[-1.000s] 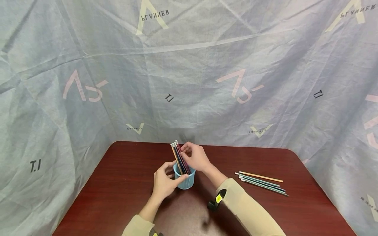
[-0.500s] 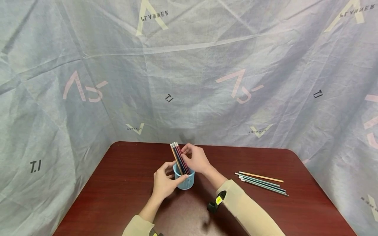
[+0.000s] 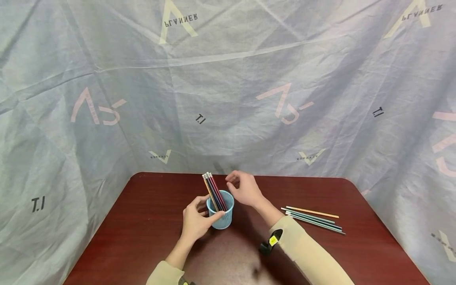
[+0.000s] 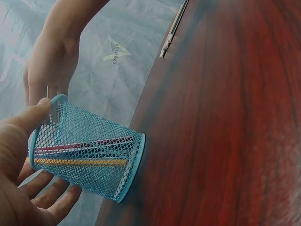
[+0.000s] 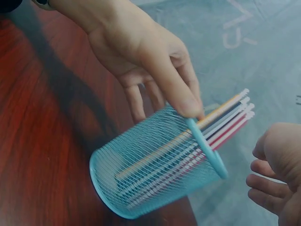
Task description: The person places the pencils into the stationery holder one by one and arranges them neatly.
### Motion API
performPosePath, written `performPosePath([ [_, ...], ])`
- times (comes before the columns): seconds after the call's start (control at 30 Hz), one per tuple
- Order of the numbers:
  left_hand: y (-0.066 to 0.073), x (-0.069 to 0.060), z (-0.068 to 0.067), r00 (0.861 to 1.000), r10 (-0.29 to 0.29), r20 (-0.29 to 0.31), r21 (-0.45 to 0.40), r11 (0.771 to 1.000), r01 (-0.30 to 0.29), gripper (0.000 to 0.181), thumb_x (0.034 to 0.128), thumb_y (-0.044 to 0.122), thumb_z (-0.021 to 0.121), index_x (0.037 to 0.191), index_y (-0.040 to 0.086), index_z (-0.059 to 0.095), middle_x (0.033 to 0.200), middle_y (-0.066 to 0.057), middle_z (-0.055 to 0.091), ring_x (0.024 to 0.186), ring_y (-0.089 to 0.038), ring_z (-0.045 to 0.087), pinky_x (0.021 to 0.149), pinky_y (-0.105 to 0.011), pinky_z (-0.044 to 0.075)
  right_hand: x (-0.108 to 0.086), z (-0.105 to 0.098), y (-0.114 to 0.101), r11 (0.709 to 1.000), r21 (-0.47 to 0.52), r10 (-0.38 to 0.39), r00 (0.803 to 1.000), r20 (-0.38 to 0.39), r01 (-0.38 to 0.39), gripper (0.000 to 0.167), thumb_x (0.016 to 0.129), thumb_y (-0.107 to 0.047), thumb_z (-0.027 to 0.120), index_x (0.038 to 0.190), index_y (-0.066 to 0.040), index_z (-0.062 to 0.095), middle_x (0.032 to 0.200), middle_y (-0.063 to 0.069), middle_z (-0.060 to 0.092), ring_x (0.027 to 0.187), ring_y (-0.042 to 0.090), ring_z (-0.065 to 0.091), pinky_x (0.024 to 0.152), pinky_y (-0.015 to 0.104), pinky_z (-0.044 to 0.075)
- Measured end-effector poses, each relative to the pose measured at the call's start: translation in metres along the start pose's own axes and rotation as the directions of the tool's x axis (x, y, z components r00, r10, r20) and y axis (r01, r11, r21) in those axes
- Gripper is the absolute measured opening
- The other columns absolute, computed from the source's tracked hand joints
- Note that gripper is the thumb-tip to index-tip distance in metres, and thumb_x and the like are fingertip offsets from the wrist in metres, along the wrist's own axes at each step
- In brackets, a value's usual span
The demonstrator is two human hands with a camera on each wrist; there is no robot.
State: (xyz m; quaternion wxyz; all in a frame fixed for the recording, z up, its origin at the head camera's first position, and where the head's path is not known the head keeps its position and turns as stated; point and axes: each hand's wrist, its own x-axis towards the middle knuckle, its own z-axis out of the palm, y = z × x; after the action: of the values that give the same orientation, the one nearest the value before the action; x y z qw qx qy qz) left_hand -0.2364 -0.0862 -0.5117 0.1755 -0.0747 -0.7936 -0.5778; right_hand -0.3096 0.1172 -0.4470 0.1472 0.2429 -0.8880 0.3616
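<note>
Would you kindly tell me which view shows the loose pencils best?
The head view, since the loose pencils lie wholly in frame there. The left wrist view cuts them off at its top edge; the right wrist view shows none of them.

Your mesh pencil cup (image 3: 228, 215) is light blue, its pencils (image 3: 214, 192) yellow, navy, red; near the right edge of the table (image 3: 160, 213), loose pencils (image 3: 313, 221) are green and yellow.

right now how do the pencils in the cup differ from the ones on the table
The cup pencils lean steeply, white ends up; the table pencils lie flat. The cup pencils include red ones, the table pencils greenish ones. Both groups include yellow and show white ends.
</note>
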Motion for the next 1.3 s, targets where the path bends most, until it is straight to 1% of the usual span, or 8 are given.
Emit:
performPosePath([
  [0.17,0.0,0.0,-0.001,1.0,-0.009,0.003,0.003,1.0,0.009,0.07,0.071,0.028,0.102,0.131,0.006,0.072,0.119,-0.014,0.078,0.106,-0.031,0.079,0.087,-0.043,0.068,-0.004,-0.015,0.005,1.0,-0.013,-0.014,1.0,-0.009,0.014,0.01,0.098,-0.009,0.073,0.108,-0.012,0.076,0.095,0.002,0.077,0.087,0.017,0.074,0.078,0.035,0.065],
  [0.3,-0.001,0.0,-0.001,1.0,-0.014,0.005,0.003,1.0,0.014,0.07,0.0709,0.027,0.102,0.13,0.006,0.072,0.118,-0.014,0.079,0.105,-0.03,0.079,0.086,-0.04,0.068,-0.009,-0.026,0.011,0.999,-0.038,-0.012,1.0,-0.008,0.011,0.011,0.099,-0.01,0.073,0.108,-0.013,0.076,0.096,0.0,0.077,0.088,0.015,0.074,0.078,0.034,0.064],
  [0.43,-0.001,0.0,-0.001,1.0,-0.018,0.001,-0.008,1.0,0.019,0.07,0.0696,0.026,0.103,0.129,0.007,0.072,0.119,-0.013,0.079,0.104,-0.031,0.08,0.086,-0.041,0.068,-0.015,-0.037,0.018,0.998,-0.056,-0.006,1.0,-0.01,0.005,0.01,0.099,-0.01,0.073,0.108,-0.013,0.076,0.096,-0.001,0.077,0.088,0.015,0.074,0.078,0.034,0.064],
  [0.6,-0.002,0.0,-0.002,1.0,-0.014,-0.003,-0.018,1.0,0.014,0.07,0.069,0.025,0.103,0.129,0.007,0.072,0.119,-0.013,0.078,0.105,-0.03,0.079,0.086,-0.04,0.068,-0.021,-0.05,0.027,0.996,-0.085,0.012,1.0,-0.016,-0.013,0.011,0.099,-0.011,0.073,0.108,-0.015,0.077,0.096,-0.003,0.076,0.087,0.013,0.072,0.077,0.034,0.062],
  [0.8,-0.003,0.001,-0.003,1.0,-0.006,-0.005,-0.024,1.0,0.006,0.069,0.0695,0.025,0.103,0.128,0.006,0.072,0.118,-0.014,0.079,0.105,-0.033,0.079,0.086,-0.039,0.068,-0.032,-0.064,0.039,0.994,-0.113,0.007,1.0,-0.01,-0.008,0.011,0.099,-0.01,0.073,0.107,-0.016,0.077,0.096,-0.004,0.076,0.085,0.012,0.07,0.074,0.031,0.059],
  [0.9,-0.003,0.001,-0.003,1.0,-0.001,-0.004,-0.024,1.0,0.001,0.069,0.0702,0.026,0.102,0.128,0.006,0.072,0.117,-0.014,0.079,0.107,-0.034,0.078,0.086,-0.039,0.068,-0.038,-0.071,0.044,0.989,-0.148,0.004,1.0,-0.017,-0.006,0.01,0.098,-0.01,0.074,0.106,-0.016,0.077,0.095,-0.004,0.076,0.084,0.012,0.07,0.073,0.031,0.057],
  [1.1,-0.003,0.0,-0.004,1.0,0.005,0.003,-0.028,1.0,-0.005,0.07,0.0696,0.026,0.103,0.129,0.007,0.072,0.116,-0.013,0.079,0.108,-0.035,0.077,0.087,-0.041,0.068,-0.059,-0.088,0.06,0.977,-0.214,-0.003,0.999,-0.032,-0.003,0.011,0.096,-0.008,0.076,0.103,-0.016,0.077,0.093,-0.004,0.076,0.082,0.011,0.068,0.07,0.03,0.056],
  [1.3,-0.005,0.002,-0.003,1.0,0.02,0.023,-0.03,0.999,-0.019,0.069,0.0716,0.028,0.102,0.13,0.007,0.072,0.116,-0.013,0.079,0.108,-0.035,0.077,0.087,-0.043,0.068,-0.09,-0.108,0.081,0.961,-0.274,0.013,0.999,-0.053,-0.027,0.013,0.093,-0.005,0.076,0.1,-0.017,0.076,0.089,-0.006,0.074,0.077,0.008,0.065,0.066,0.026,0.052],
])
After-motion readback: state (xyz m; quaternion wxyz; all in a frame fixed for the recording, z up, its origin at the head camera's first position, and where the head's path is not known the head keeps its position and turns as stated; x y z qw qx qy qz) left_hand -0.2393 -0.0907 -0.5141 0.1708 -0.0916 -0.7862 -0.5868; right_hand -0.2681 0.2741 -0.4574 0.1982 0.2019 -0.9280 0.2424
